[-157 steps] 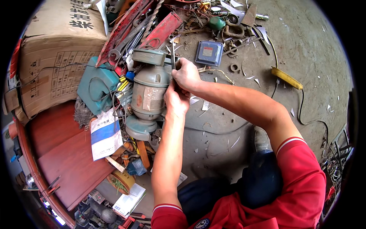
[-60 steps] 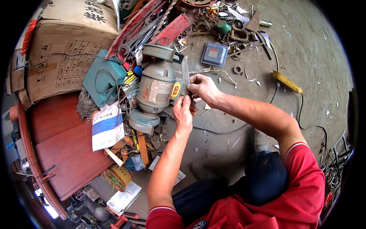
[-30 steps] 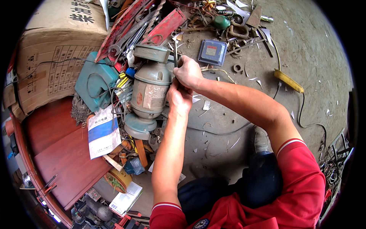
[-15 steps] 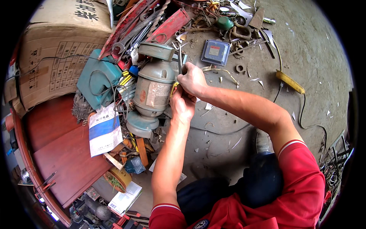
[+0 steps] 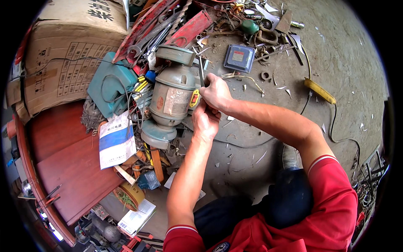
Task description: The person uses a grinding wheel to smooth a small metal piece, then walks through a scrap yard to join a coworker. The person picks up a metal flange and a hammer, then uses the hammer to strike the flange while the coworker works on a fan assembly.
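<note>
Dusty grey concrete floor [image 5: 357,54], strewn with white paper scraps, spreads beneath the work. Over it, just right of the machine, a flat, narrow strip of dull grey metal [image 5: 201,72] stands nearly upright in the picture, its upper end pointing away from the person. Clamped on the lower part of this strip are the fingers of the right hand [image 5: 217,93], knuckles up. Just below, the left hand [image 5: 206,121] has its fingers curled inward beneath the right; whether they grip the strip I cannot tell, as the tips are partly hidden.

Beside the hands sits a grey-green, barrel-bodied metal bench grinder [image 5: 174,86] with a round housing at each end and a yellow switch plate [image 5: 194,99] with a red rocker. Beyond the strip's upper end, to the right, lies a square blue-grey box [image 5: 239,59]. Left of the grinder are a teal plastic case [image 5: 105,90] and a blue-and-white booklet [image 5: 117,140]; farther out stand a large brown cardboard box [image 5: 84,40] and, well apart on the right, a long yellow plastic socket block [image 5: 320,91] on a black cable.
</note>
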{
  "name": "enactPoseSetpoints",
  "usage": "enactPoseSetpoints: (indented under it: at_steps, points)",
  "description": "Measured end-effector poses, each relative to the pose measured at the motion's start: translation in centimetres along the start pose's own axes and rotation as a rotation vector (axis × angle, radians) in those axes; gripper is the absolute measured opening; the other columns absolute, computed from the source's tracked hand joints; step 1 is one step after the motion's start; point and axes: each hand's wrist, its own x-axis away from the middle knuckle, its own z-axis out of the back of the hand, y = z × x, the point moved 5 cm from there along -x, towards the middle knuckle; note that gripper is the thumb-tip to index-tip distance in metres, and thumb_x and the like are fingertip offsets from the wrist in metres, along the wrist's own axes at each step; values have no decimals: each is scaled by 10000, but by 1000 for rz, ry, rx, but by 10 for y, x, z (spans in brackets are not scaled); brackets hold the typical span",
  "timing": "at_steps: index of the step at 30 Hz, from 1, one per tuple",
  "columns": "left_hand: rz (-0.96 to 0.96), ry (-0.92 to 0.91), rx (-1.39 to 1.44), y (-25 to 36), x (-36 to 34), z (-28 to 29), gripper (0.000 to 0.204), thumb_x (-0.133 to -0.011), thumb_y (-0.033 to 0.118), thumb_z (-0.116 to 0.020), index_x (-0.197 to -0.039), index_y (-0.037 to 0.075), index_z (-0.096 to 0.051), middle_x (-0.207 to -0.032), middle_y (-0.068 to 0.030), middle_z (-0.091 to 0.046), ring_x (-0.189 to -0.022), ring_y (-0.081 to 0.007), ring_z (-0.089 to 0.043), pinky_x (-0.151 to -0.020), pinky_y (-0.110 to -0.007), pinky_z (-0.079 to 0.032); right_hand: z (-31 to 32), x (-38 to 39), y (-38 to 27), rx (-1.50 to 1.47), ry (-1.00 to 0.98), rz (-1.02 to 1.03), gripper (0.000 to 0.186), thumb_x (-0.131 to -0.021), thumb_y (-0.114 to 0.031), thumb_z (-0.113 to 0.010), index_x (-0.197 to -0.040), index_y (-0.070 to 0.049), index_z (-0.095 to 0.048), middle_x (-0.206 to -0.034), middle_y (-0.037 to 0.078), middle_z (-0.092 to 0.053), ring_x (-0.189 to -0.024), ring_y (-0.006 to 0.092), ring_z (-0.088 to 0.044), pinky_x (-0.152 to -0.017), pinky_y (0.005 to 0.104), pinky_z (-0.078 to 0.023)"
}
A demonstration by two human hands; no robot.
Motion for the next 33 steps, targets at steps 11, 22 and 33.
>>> enactPoseSetpoints:
  at_steps: [11, 22, 33]
  points:
    - [-3, 16, -58, -2, 17, -6, 188, -1005, 236, -457, -865, 145, -544, -731, 33, -449, -646, -104, -427, -596, -260, -367, 1, 11, 0, 30, -56, -34, 254, -729, -191, -665, -869, 9, -595, -861, 245, -668, -855, 382, -668, -771, 433, -515]
    - [10, -1, -59, -7, 24, 0, 216, -1016, 276, -451, -867, 152, -547, -712, 39, -446, -626, -104, -429, -577, -263, -353, 1, 20, -2, 30, -95, -58, 268, -726, -201, -658, -874, 12, -594, -857, 252, -669, -855, 391, -669, -775, 444, -516]
    - [-151, -1, -436, -2, 12, 7, 247, -1007, 302, -519, -829, 134, -551, -655, 27, -515, -514, -99, -489, -464, -248, -380, 2, 13, 30, -168, -70, -42, 236, -768, -135, -630, -907, 53, -601, -831, 241, -668, -825, 337, -684, -766, 411, -532]
